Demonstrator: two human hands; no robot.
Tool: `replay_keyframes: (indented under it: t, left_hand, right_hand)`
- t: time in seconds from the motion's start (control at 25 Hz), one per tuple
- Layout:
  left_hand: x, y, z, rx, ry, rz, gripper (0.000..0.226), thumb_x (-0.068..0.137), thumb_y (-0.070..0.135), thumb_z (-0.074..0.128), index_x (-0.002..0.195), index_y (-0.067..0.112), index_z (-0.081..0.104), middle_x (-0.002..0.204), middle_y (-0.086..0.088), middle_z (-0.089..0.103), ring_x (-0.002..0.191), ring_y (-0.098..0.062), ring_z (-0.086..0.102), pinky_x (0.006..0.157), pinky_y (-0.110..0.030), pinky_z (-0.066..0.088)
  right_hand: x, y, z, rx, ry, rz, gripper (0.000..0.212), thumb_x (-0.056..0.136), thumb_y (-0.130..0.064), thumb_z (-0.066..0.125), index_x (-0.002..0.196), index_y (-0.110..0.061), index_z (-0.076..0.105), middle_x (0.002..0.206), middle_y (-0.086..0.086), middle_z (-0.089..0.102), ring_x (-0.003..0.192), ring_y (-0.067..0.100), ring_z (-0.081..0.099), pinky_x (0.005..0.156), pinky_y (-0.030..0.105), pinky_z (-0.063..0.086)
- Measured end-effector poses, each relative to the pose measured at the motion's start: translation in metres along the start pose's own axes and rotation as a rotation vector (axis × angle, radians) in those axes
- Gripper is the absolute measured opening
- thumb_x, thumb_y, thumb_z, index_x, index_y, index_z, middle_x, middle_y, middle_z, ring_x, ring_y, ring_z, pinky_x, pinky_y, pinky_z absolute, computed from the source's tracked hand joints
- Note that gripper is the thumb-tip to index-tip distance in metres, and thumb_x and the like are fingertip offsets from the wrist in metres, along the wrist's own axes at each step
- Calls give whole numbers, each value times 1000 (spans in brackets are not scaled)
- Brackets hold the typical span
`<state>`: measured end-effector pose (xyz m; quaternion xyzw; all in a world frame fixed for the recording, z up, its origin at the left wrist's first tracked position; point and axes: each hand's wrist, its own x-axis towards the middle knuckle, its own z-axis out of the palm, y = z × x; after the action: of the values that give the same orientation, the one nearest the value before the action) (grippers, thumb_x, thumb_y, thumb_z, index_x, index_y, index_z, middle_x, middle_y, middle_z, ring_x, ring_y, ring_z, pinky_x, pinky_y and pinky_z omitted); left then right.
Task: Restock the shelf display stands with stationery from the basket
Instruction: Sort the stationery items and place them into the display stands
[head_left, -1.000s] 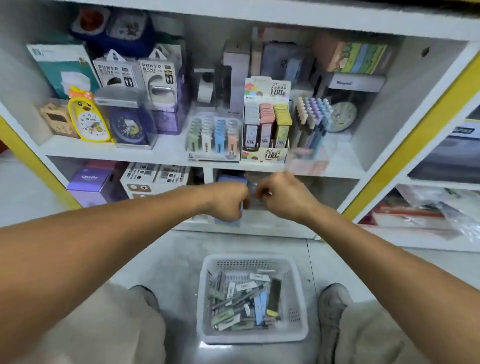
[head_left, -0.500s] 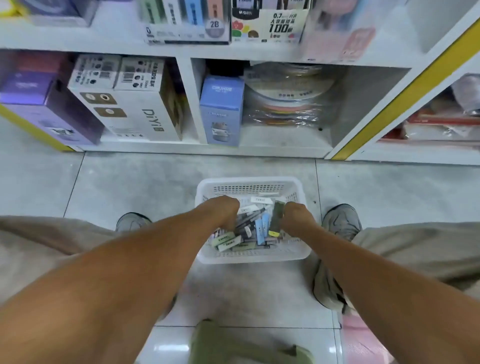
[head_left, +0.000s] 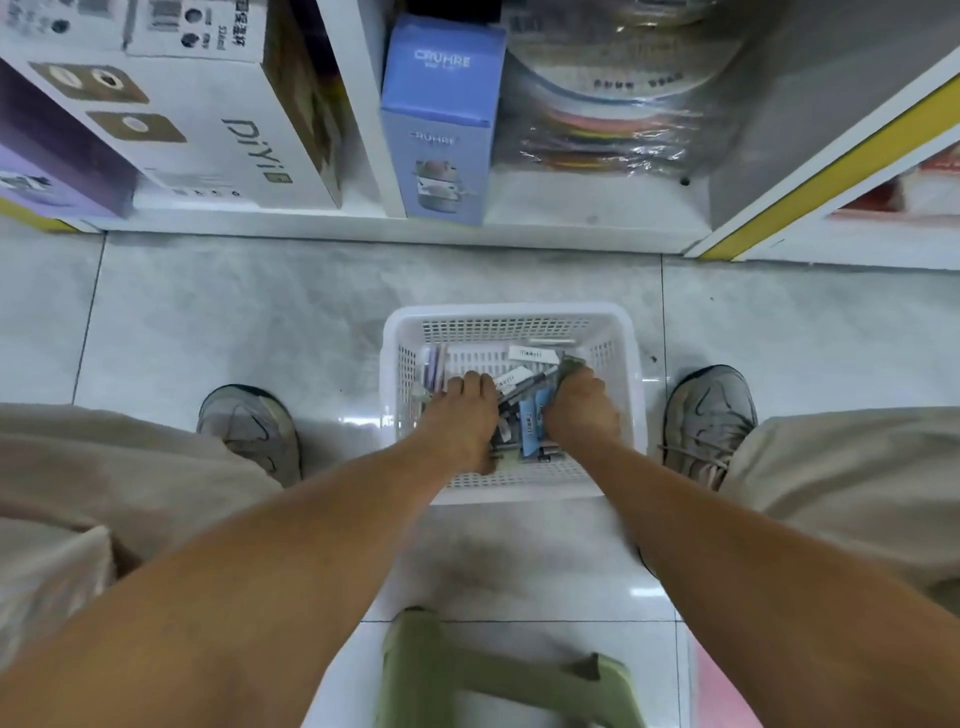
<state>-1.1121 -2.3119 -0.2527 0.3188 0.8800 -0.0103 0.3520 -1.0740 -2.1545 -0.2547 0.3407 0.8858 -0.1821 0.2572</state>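
Left side first: white DIY box (head_left: 208, 130) and purple box (head_left: 47, 171) sit on the bottom shelf, far side of the floor gap. Not my concern for this pick.

My left hand (head_left: 462, 415) is down in the white basket (head_left: 511, 317), fingers curled onto the pile at its left-centre. Can't tell whether it's got hold of anything; the knuckles hide the fingertips. Call it unknown.

Stationery (head_left: 524, 410) is all in the basket's middle and near half: slim packs and pens, mixed up, most lying with their long axis roughly near-to-far, a few skewed diagonal. White-labelled packs (head_left: 530, 354) lie loose toward the far wall, crosswise. The pile sits right between my two hands, touching both.

My right hand (head_left: 582, 405) is on the pile's right side, fingers wrapped round a dark greenish pack (head_left: 570, 365) that sticks out past the knuckles toward the far-right corner. That one is gripped. So the right hand is the loaded one and nearer to going up.

Room: the basket walls are close on both sides, so the way out is straight up, then forward over the far rim. The floor gap between basket and shelf is open. My shoes (head_left: 249, 431) flank the basket, green stool (head_left: 467, 680) is behind it under me. The display stands aren't in view from here, so I'd judge the lift has to clear the bottom shelf edge, blue Cruhre box (head_left: 441, 119) dead ahead, and keep rising.
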Motion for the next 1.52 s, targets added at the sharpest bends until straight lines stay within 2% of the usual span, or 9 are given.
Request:
replay_keyframes:
  t: [0.12, 0.36, 0.72, 0.88, 1.0, 1.12, 1.32, 1.44, 1.52]
  left_hand:
    - [5, 14, 6, -2, 48, -32, 120, 68, 31, 86, 151, 1, 5, 151, -20, 19, 136, -38, 27, 110, -50, 37]
    - [14, 27, 6, 88, 45, -34, 100, 62, 36, 89, 137, 5, 30, 128, -12, 37, 118, -29, 39, 97, -46, 44]
    - [12, 28, 23, 71, 186, 12, 41, 81, 3, 62, 118, 5, 45, 111, -18, 59, 100, -33, 57, 84, -43, 51]
    - [16, 19, 15, 80, 168, 133, 43, 81, 10, 64, 118, 7, 44, 94, -12, 65, 84, -30, 63, 70, -39, 48]
    - [18, 8, 3, -67, 56, 173, 63, 80, 12, 68, 131, 8, 31, 71, 1, 51, 64, -21, 54, 53, -30, 39]
    - [21, -3, -10, -280, -39, 105, 61, 80, 16, 70, 129, 12, 33, 76, 3, 52, 68, -17, 57, 51, -26, 40]
    - [23, -8, -18, -486, -63, 94, 51, 76, 18, 74, 121, 16, 49, 101, -4, 62, 89, -19, 58, 70, -28, 44]
    - [20, -9, -11, -568, -96, 75, 56, 72, 12, 77, 123, 15, 54, 109, -4, 63, 90, -17, 57, 69, -25, 44]
    - [18, -11, -8, -614, -114, 57, 60, 69, 8, 79, 124, 15, 55, 105, -1, 62, 89, -17, 59, 65, -22, 45]
  right_hand:
    - [-1, 1, 3, -38, 24, -30, 40, 98, -14, 53, 132, 2, 39, 129, 19, 51, 108, 34, 61, 84, 42, 53]
    - [-9, 9, 13, -46, 65, -101, 30, 96, -8, 50, 122, 5, 42, 119, 22, 54, 95, 38, 65, 74, 42, 52]
    - [0, 18, 14, 22, 18, -63, 10, 92, -19, 59, 96, -11, 57, 95, 9, 68, 75, 27, 60, 65, 33, 49]
    - [7, 15, 2, 76, -27, -26, 8, 89, -15, 58, 95, -11, 61, 88, 8, 67, 73, 26, 61, 62, 32, 51]
    - [14, 11, -16, 173, -68, 30, 4, 86, -7, 57, 87, -10, 59, 75, 4, 61, 74, 27, 65, 60, 32, 53]
    - [17, 8, -36, 97, -49, 19, 6, 83, -10, 56, 83, -14, 51, 74, 1, 54, 67, 24, 59, 56, 30, 43]
    - [13, 6, -51, 99, -42, -68, 13, 93, -15, 49, 105, -10, 47, 87, 5, 55, 65, 21, 54, 53, 29, 37]
    - [7, 5, -53, 37, -55, -228, 55, 89, 0, 45, 139, -19, 33, 89, 8, 56, 73, 29, 59, 60, 35, 44]
    - [2, 1, -48, 42, -108, -263, 59, 89, 0, 44, 141, -27, 33, 88, 7, 58, 73, 27, 61, 59, 35, 48]
